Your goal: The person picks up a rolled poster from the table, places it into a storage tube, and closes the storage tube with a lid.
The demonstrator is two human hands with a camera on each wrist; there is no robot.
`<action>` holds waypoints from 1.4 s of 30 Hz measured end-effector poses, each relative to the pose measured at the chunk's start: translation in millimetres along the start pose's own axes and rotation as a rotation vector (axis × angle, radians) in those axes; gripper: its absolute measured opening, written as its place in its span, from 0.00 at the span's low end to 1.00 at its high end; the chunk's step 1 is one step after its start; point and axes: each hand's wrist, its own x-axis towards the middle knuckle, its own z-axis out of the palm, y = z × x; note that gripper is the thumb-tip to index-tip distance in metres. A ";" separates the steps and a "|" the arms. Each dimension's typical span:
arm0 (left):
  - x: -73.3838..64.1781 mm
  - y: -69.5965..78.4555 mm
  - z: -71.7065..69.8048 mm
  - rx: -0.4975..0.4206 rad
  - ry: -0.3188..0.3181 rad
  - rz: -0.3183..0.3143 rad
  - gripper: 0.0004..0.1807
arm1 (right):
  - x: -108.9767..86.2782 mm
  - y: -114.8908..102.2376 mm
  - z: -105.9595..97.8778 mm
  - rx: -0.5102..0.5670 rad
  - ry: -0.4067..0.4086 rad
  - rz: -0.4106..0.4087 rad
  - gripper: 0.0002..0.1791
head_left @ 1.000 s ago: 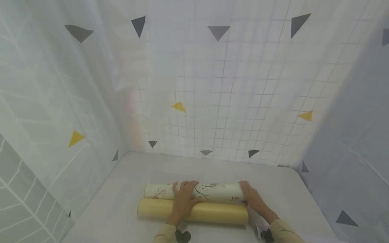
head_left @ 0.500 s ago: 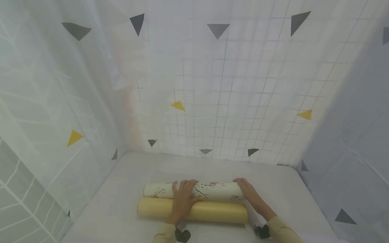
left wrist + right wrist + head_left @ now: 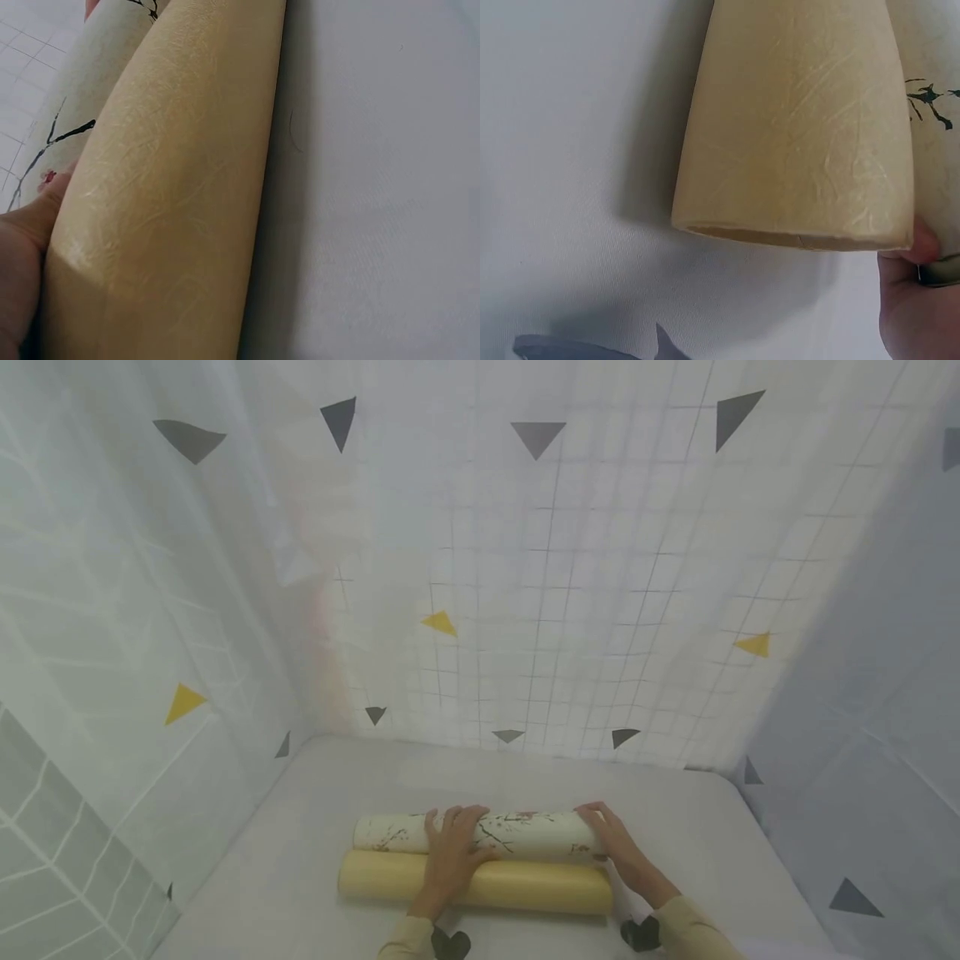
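A cream wallpaper roll [image 3: 536, 835] printed with dark blossom branches lies crosswise on the white surface. Touching its near side is a plain yellow roll [image 3: 540, 885], whose hollow end rim [image 3: 795, 238] shows in the right wrist view. My left hand [image 3: 453, 852] reaches across the yellow roll and grips the printed one near its middle, fingers over the top, thumb at the near side. At the printed roll's right end, my right hand [image 3: 618, 843] holds it with fingers on top and the thumb [image 3: 924, 241] low on the near side. The undersides of both rolls are hidden.
A white sheet-like surface [image 3: 360, 777] carries the rolls. Pale curtains [image 3: 600, 568] with grey and yellow triangles enclose it at the back and sides. Dark heart shapes [image 3: 452, 942] show near each wrist.
My right hand has shifted slightly left over the printed roll's right end, mostly in the first half second. My left hand and both rolls stay almost in place.
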 end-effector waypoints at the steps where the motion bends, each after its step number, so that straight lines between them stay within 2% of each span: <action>1: -0.3 -0.2 -0.2 -0.004 -0.002 -0.001 0.39 | -0.2 -0.1 0.2 -0.006 -0.002 -0.005 0.28; 10: -2.6 1.7 -3.5 -0.039 -0.048 -0.018 0.38 | -1.8 1.7 1.0 0.001 -0.027 0.005 0.29; 17: -1.8 1.7 -4.2 -0.071 -0.020 -0.010 0.38 | -1.9 -3.3 4.5 -0.012 0.024 0.026 0.32; 22: -1.5 2.4 -4.7 -0.055 -0.004 0.000 0.38 | -3.5 -6.2 6.0 0.000 0.034 0.012 0.31; 27: -1.9 4.8 -5.9 -0.042 -0.015 -0.025 0.38 | -5.0 -6.0 8.4 0.029 0.045 0.010 0.31; 34: -0.7 4.6 -5.6 -0.035 0.024 -0.010 0.39 | -4.8 -8.4 14.1 0.062 0.108 0.038 0.35; 42: -1.1 4.6 -7.1 -0.033 -0.020 -0.022 0.39 | -6.9 -11.3 18.6 0.041 0.138 0.085 0.35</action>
